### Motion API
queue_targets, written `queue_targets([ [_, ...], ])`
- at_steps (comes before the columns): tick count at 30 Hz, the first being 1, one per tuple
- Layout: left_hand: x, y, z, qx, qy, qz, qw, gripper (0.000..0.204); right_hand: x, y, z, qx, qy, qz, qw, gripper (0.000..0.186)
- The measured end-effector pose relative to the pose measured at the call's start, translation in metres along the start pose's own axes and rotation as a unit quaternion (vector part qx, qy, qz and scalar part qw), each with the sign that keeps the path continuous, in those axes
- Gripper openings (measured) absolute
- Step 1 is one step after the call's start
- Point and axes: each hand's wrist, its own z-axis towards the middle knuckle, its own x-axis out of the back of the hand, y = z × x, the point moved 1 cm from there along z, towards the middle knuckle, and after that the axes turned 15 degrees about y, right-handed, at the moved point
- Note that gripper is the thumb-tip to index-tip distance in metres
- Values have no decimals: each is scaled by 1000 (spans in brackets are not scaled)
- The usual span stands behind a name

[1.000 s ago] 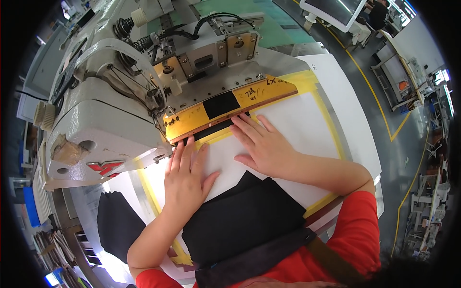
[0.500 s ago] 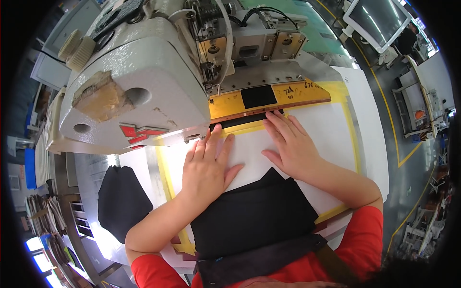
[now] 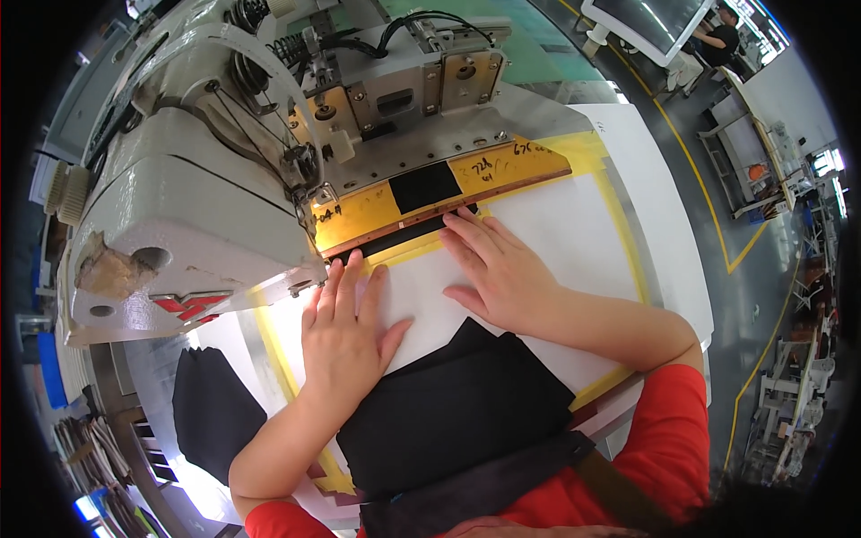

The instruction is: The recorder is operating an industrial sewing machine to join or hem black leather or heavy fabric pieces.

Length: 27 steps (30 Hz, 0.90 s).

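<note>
My left hand [image 3: 341,345] lies open on a white taped board [image 3: 556,242], fingertips at a black fabric strip [image 3: 404,230] along the lower edge of a yellow guide plate [image 3: 511,169] with a black patch. My right hand [image 3: 498,278] is spread flat to the right, its fingertips at the strip's right end under the plate's edge. The white sewing machine head [image 3: 170,224] stands at upper left beside my left fingertips, with its needle area [image 3: 314,179] at the plate's left end. Folded black fabric [image 3: 448,412] lies just below both hands.
Another black fabric piece [image 3: 213,412] lies at lower left. Metal brackets with hoses [image 3: 408,90] sit behind the plate. A monitor [image 3: 646,22] is at upper right; beyond it a person [image 3: 717,45] sits. A floor aisle with yellow lines [image 3: 735,305] and workbenches [image 3: 744,152] are at the right.
The camera's view swung toward the machine head half a second ago and has swung back. My hands have stayed almost in place against the board and plate.
</note>
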Motion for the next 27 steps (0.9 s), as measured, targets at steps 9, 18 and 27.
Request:
queue_targets([
  [9,-2,1,-2,-3,-4,-19,1000,63,2,-5,-4,16,7,-62,998,62],
  [18,9,1,6,4,9,-66,998,52,20,-12,6,59,34,-76,995,54],
  [27,62,15,-20,35,-139,-280,949,38,51,-67,-16,31,-152,174,972,26],
])
